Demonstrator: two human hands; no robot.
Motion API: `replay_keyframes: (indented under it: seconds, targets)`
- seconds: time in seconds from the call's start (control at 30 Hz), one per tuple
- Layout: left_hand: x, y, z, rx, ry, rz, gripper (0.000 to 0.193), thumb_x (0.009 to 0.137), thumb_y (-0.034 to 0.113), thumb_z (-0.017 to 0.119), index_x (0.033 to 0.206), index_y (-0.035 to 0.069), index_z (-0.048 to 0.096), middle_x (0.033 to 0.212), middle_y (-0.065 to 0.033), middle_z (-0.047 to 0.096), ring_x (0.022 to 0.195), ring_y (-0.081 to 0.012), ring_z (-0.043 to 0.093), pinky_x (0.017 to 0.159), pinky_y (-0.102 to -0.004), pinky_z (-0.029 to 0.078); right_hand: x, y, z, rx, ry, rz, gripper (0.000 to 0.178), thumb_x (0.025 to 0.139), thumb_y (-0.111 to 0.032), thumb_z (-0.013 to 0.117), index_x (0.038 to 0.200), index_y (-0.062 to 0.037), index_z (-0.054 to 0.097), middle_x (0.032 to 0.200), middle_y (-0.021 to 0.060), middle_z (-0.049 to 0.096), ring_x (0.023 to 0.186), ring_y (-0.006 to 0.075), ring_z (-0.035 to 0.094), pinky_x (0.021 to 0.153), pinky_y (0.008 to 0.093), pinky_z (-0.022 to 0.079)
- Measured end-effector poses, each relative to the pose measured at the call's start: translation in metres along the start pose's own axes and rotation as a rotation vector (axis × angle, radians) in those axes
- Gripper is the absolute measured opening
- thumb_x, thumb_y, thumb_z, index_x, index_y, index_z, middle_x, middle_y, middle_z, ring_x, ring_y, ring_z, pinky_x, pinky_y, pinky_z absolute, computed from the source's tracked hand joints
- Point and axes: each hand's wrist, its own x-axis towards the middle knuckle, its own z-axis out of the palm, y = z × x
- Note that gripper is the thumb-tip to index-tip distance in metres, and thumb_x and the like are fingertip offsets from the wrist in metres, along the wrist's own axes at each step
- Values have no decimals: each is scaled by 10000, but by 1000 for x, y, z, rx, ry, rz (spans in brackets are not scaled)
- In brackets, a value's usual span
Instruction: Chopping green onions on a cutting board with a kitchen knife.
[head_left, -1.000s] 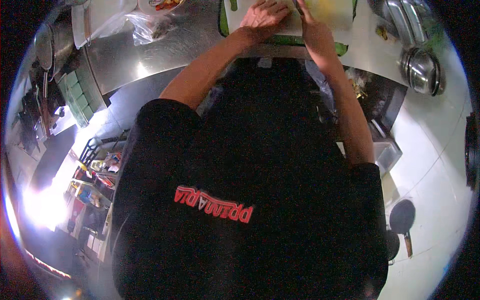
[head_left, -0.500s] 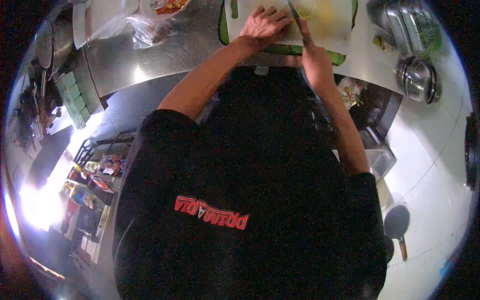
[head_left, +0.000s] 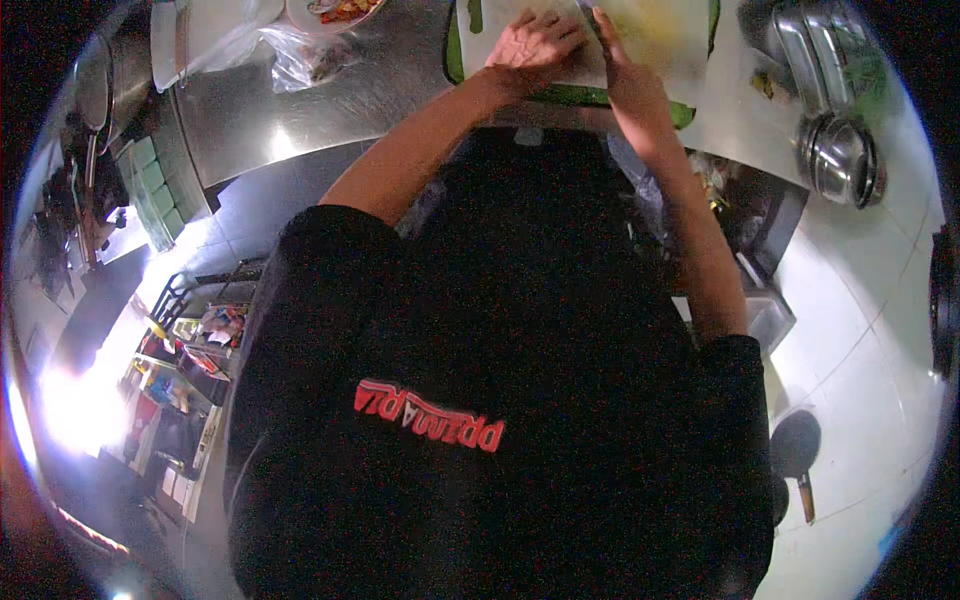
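A white cutting board [head_left: 672, 62] with a green edge [head_left: 454, 55] lies at the top middle of the view. My left hand [head_left: 537, 42] rests over it, fingers bent down and slightly blurred. Whatever lies under those fingertips is hidden. Close on its right, my right hand [head_left: 638, 95] is closed round a knife [head_left: 588, 10], index finger stretched along the top of the blade. Only a little of the blade shows; the handle is inside my fist. Pale yellowish matter [head_left: 655, 30] is faintly visible on the board beyond the knife.
The board sits on a steel counter [head_left: 330, 105]. To the left are a clear plastic bag [head_left: 305, 62] and a bowl of colourful cut food [head_left: 345, 12]. Metal trays [head_left: 805, 55] and steel bowls [head_left: 838, 160] stand at right. A pan [head_left: 796, 445] appears low at right.
My right hand and the knife have shifted slightly up, and less of the blade shows. My left hand stays nearly in place over the board. The whole view has shifted a little.
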Motion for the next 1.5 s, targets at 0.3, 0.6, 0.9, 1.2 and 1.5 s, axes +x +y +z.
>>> replay_keyframes:
  seconds: [0.3,0.6,0.9,1.2,1.5]
  targets:
    - [4,1,1,-125,-32,-46,298,745,255,654,1025,161,621,1018,-8,618,997,-197,596,864,-366,457,-7,1,12,-21,134,30,879,814,37,536,1512,-267,98,672,241,608,617,420,619,555,505,500]
    - [11,-5,-3,-181,-30,-75,255,781,241,630,1014,136,630,1102,-13,619,1008,-214,599,869,-395,468,6,7,16,-45,137,3,839,838,-12,546,1514,-241,103,699,245,609,602,436,600,561,513,473]
    - [-11,3,22,-326,-250,-189,432,757,215,643,1174,107,609,1230,-114,597,1162,-275,551,965,-476,431,-14,1,23,-34,-13,42,777,832,-34,502,1503,-49,110,760,226,620,695,392,615,610,505,491]
    - [-10,7,3,-203,-136,-86,345,738,228,641,1075,154,644,1102,-49,627,1008,-250,594,905,-434,453,-29,3,28,52,130,39,722,847,-22,489,1496,-141,197,669,249,589,604,432,580,581,524,467]
    - [-54,-7,73,-60,88,-138,320,785,230,617,1094,151,639,1145,-59,611,1047,-256,574,867,-432,444,-9,-6,-41,103,-66,-51,704,891,-31,422,1506,-264,172,704,252,587,636,454,582,595,548,445]
